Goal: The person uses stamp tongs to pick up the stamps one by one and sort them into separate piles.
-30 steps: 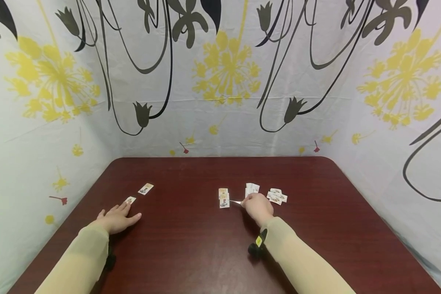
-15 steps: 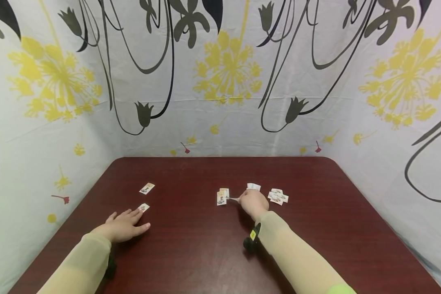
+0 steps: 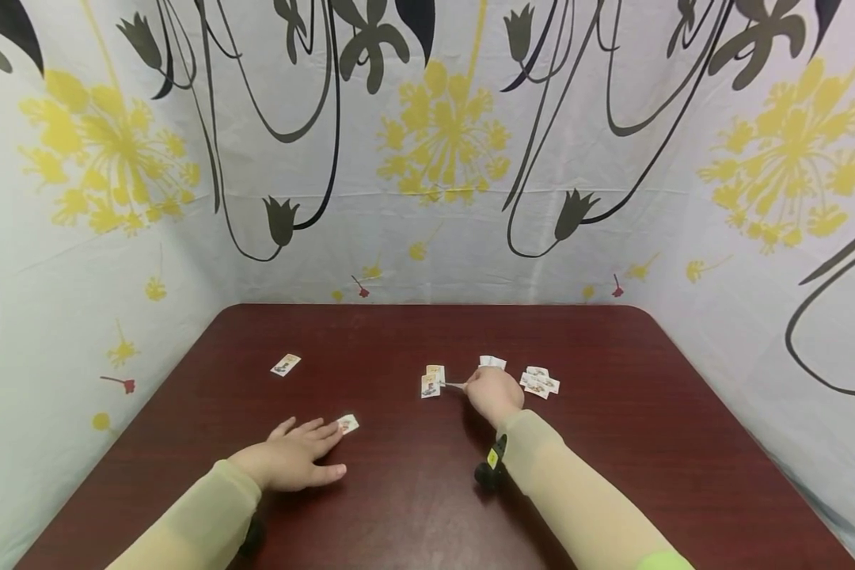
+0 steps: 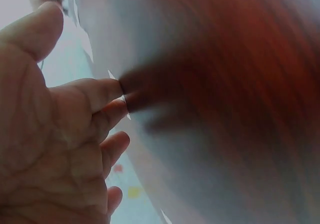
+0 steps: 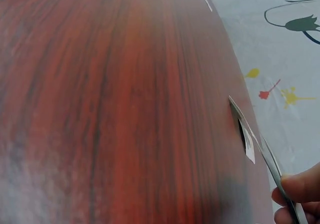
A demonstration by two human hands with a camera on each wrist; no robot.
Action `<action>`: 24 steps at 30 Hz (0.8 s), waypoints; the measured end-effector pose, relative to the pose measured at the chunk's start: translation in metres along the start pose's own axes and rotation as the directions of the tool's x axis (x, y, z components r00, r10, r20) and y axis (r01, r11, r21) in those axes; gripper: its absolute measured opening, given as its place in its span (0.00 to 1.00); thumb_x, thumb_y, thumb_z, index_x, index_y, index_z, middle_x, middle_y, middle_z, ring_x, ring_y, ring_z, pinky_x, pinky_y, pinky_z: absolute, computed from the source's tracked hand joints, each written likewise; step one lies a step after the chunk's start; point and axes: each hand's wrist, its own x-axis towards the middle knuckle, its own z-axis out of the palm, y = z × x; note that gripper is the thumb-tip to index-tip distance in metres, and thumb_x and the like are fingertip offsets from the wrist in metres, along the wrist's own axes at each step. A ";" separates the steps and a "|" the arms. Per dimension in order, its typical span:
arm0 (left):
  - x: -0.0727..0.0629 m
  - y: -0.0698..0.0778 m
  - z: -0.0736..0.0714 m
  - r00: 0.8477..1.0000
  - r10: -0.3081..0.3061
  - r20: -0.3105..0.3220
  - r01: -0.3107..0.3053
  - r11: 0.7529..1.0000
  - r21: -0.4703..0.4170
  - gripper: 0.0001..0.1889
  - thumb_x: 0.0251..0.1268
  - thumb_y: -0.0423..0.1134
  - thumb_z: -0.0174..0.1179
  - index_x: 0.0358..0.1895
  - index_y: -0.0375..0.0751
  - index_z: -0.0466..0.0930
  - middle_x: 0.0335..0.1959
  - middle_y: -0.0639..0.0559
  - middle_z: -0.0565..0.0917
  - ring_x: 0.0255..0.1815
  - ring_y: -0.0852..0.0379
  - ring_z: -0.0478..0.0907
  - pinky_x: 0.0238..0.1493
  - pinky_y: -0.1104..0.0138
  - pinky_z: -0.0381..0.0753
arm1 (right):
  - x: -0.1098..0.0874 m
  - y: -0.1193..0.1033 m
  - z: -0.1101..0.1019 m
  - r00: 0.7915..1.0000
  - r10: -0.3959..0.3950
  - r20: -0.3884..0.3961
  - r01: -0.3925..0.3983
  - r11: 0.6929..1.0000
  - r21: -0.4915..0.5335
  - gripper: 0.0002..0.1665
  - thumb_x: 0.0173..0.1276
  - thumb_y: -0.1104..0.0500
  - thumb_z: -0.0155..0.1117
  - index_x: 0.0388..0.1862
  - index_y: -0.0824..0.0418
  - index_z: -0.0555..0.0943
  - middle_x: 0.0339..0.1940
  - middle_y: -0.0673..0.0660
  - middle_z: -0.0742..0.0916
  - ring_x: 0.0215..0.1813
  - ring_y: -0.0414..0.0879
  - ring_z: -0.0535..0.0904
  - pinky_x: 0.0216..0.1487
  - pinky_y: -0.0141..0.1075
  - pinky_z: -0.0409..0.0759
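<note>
My left hand [image 3: 292, 459] reaches over the table with its fingers spread and straight, fingertips pressing the edge of a small white picture card [image 3: 347, 424]. In the left wrist view those fingers [image 4: 107, 88] meet the tabletop at the card's thin edge. My right hand [image 3: 495, 393] pinches a pair of metal tweezers [image 5: 274, 171] between thumb and fingers. The tweezers' prongs stand apart at the tips, right by two overlapping picture cards [image 3: 431, 386]. Behind my right hand lie more white cards [image 3: 492, 361], partly hidden by it.
A cluster of several overlapping cards [image 3: 539, 382] lies right of my right hand. One single card [image 3: 285, 365] sits at the far left of the dark red table [image 3: 370, 336]. A patterned white cloth [image 3: 456, 261] hangs around the table's back and sides.
My left hand has slid its card from the far left toward the middle and nearer. My right hand shifted slightly left with the tweezers, and the front card of the pair moved up and left.
</note>
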 end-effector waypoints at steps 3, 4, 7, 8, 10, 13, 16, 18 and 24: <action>0.005 0.012 0.003 1.000 0.029 0.012 -0.029 0.999 0.021 0.39 0.66 0.68 0.47 0.72 0.44 0.64 0.73 0.50 0.63 0.75 0.44 0.53 0.70 0.41 0.42 | 0.000 0.001 -0.001 1.000 -0.003 -0.004 0.003 1.000 0.005 0.09 0.62 0.52 0.61 0.31 0.50 0.87 0.35 0.47 0.87 0.36 0.47 0.81 0.29 0.42 0.75; 0.006 0.015 0.004 0.999 0.036 0.014 -0.036 0.999 0.028 0.39 0.66 0.68 0.47 0.72 0.45 0.64 0.73 0.52 0.63 0.75 0.45 0.53 0.70 0.41 0.42 | -0.001 0.002 -0.001 1.000 -0.004 -0.006 0.004 1.000 0.005 0.09 0.62 0.52 0.61 0.32 0.50 0.87 0.35 0.47 0.87 0.36 0.46 0.81 0.29 0.41 0.75; 0.010 0.024 0.007 0.997 0.070 0.018 -0.071 0.996 0.046 0.40 0.65 0.69 0.47 0.73 0.46 0.63 0.74 0.54 0.62 0.75 0.47 0.53 0.70 0.42 0.43 | -0.001 0.004 -0.001 1.000 -0.013 -0.016 0.013 1.000 0.003 0.10 0.62 0.52 0.60 0.32 0.50 0.88 0.36 0.47 0.87 0.37 0.47 0.81 0.29 0.42 0.75; 0.012 0.027 0.007 0.997 0.081 0.018 -0.082 0.995 0.051 0.40 0.65 0.69 0.46 0.73 0.47 0.63 0.74 0.54 0.62 0.75 0.48 0.53 0.71 0.43 0.43 | -0.001 0.005 -0.001 1.000 -0.015 -0.020 0.015 1.000 0.004 0.10 0.62 0.52 0.60 0.33 0.50 0.88 0.36 0.47 0.87 0.37 0.46 0.81 0.29 0.42 0.75; 0.014 0.031 0.008 0.994 0.109 0.015 -0.109 0.992 0.060 0.40 0.65 0.69 0.45 0.73 0.47 0.63 0.74 0.54 0.62 0.75 0.47 0.54 0.70 0.42 0.43 | -0.002 0.006 -0.002 1.000 -0.013 -0.029 0.013 1.000 0.005 0.10 0.61 0.52 0.61 0.32 0.50 0.88 0.35 0.47 0.87 0.36 0.46 0.81 0.29 0.42 0.75; 0.017 0.038 0.008 0.990 0.142 0.017 -0.143 0.988 0.065 0.41 0.66 0.70 0.44 0.73 0.46 0.62 0.74 0.54 0.61 0.75 0.46 0.53 0.70 0.42 0.42 | -0.005 0.007 -0.002 1.000 -0.008 -0.030 0.009 1.000 0.015 0.09 0.61 0.51 0.62 0.31 0.50 0.88 0.34 0.47 0.87 0.34 0.46 0.79 0.29 0.42 0.74; 0.020 0.044 0.007 0.988 0.152 0.023 -0.154 0.986 0.066 0.41 0.66 0.70 0.44 0.73 0.46 0.62 0.74 0.54 0.61 0.75 0.47 0.53 0.71 0.43 0.42 | -0.008 0.008 -0.002 1.000 -0.012 -0.025 0.013 1.000 0.021 0.09 0.61 0.51 0.62 0.31 0.50 0.87 0.33 0.47 0.87 0.32 0.45 0.79 0.28 0.41 0.74; 0.022 0.048 0.007 0.988 0.154 0.027 -0.155 0.986 0.068 0.40 0.66 0.69 0.46 0.73 0.46 0.62 0.74 0.54 0.62 0.75 0.47 0.54 0.71 0.43 0.42 | -0.011 0.009 -0.001 1.000 -0.019 -0.020 0.019 1.000 0.023 0.08 0.62 0.51 0.62 0.31 0.50 0.87 0.34 0.47 0.86 0.32 0.44 0.78 0.28 0.41 0.73; 0.026 0.055 0.005 0.987 0.158 0.036 -0.161 0.983 0.088 0.39 0.67 0.68 0.46 0.74 0.47 0.61 0.74 0.54 0.61 0.75 0.48 0.53 0.71 0.43 0.42 | -0.017 0.011 0.000 0.999 -0.033 -0.002 0.033 0.999 0.013 0.06 0.60 0.51 0.64 0.29 0.48 0.87 0.32 0.45 0.86 0.32 0.43 0.78 0.29 0.41 0.73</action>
